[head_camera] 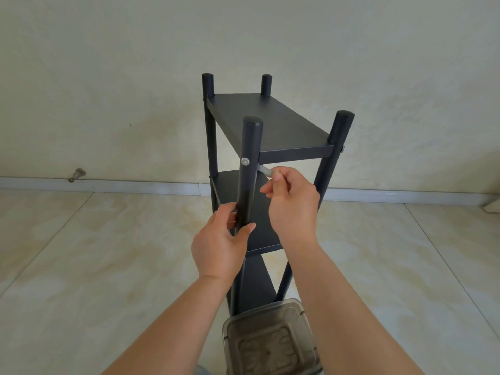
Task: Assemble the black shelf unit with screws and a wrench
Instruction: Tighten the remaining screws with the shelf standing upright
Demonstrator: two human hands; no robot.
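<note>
Four posts already carry the boards, so the shelf (pixel 270 123) stands upright on the tiled floor (pixel 94 253) near the wall, and the work looks to be at the tightening stage on the near left post (pixel 247 180). A screw (pixel 245 161) shows in that post just under the top board. The right hand (pixel 290 198) pinches a wrench (pixel 266 171) between thumb and forefinger, its shaft reaching behind the post toward that joint; whether its tip is seated I cannot tell. The left hand (pixel 224 239) wraps the same post lower down, thumb in front, bracing it. Next, I judge, the tip must find its socket, then turn in short arcs while the left hand resists. A clear tub (pixel 270 339) sits below, between the forearms.
</note>
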